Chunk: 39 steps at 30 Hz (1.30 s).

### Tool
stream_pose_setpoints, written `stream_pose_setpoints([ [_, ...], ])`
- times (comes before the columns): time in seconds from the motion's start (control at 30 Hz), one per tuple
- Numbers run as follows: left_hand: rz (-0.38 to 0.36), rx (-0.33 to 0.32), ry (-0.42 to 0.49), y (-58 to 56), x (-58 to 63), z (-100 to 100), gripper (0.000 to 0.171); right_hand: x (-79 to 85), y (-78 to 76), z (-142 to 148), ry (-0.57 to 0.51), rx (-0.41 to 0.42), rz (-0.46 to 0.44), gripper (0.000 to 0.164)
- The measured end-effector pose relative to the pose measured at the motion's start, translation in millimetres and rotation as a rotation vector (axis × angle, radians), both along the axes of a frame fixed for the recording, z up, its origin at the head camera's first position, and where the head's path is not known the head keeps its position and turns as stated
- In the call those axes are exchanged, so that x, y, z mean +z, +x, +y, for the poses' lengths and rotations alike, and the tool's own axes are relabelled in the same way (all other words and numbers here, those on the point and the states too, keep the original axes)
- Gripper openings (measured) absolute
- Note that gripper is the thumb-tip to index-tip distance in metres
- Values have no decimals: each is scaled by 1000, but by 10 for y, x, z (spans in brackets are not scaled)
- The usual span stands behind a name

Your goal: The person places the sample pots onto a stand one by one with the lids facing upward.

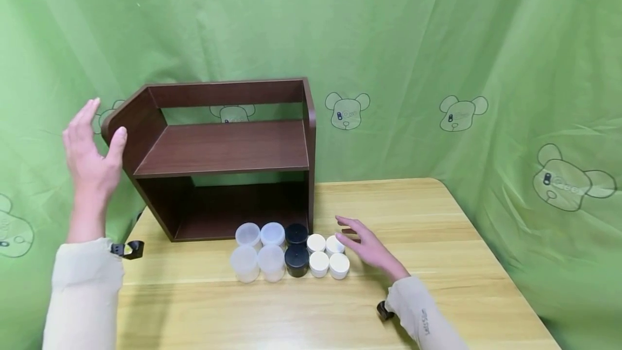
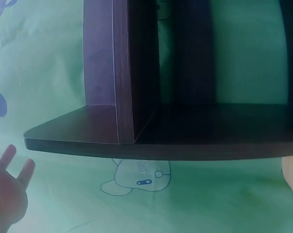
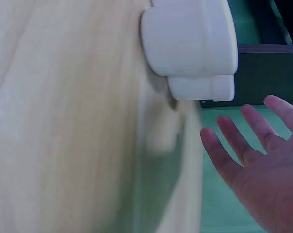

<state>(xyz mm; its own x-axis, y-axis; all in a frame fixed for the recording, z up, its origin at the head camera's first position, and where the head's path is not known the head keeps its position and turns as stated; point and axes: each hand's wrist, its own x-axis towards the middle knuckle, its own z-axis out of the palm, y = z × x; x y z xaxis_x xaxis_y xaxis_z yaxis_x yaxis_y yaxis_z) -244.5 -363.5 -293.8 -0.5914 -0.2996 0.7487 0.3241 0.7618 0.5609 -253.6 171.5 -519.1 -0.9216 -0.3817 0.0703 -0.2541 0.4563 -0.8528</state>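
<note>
In front of the shelf (image 1: 223,147), on the bench (image 1: 389,204), stand four translucent jars (image 1: 244,263), two black jars (image 1: 297,261) and four white jars (image 1: 339,266). Left of the shelf the left hand (image 1: 94,158) is empty, unclenched; right of it the right hand (image 1: 366,244), likewise empty, is near the white jars. Only the head view shows the black and translucent ones.

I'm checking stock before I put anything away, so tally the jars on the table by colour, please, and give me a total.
Translucent jars: 4
Black jars: 2
White jars: 4
Total: 10
</note>
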Motion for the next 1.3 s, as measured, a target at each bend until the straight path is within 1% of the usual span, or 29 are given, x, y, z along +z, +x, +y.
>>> stream_pose_setpoints([
  [0.1,-43,10,65,-40,-11,13,62,-67,14,2,10,12,-31,62],
  [0.23,-61,-14,138,-77,-51,20,67,-104,17,-6,13,25,-32,62],
  [0.33,-64,-31,164,-104,-77,14,69,-115,12,-12,17,37,-34,62],
  [0.4,-70,-28,176,-125,-94,10,68,-122,2,-12,18,47,-42,62],
  [0.6,-30,-18,169,-198,-160,13,63,-165,-14,3,5,70,-53,61],
  [0.7,-28,4,168,-223,-179,27,61,-181,-22,7,-15,82,-61,61],
  [0.73,-19,5,159,-232,-185,27,60,-138,-4,-1,-24,87,-69,60],
  [0.9,19,-5,72,-274,-225,-37,59,-168,-16,2,-26,80,-88,58],
  [0.93,14,-4,59,-279,-237,-55,60,-177,-15,4,-16,74,-82,57],
  [0.97,4,2,46,-280,-247,-69,61,-233,-39,13,-6,63,-80,57],
  [1.13,-51,39,5,-261,-284,-107,67,-260,-57,2,33,32,-78,52],
  [1.3,-60,41,-2,-263,-299,-137,69,-264,-69,-15,37,16,-92,52],
])
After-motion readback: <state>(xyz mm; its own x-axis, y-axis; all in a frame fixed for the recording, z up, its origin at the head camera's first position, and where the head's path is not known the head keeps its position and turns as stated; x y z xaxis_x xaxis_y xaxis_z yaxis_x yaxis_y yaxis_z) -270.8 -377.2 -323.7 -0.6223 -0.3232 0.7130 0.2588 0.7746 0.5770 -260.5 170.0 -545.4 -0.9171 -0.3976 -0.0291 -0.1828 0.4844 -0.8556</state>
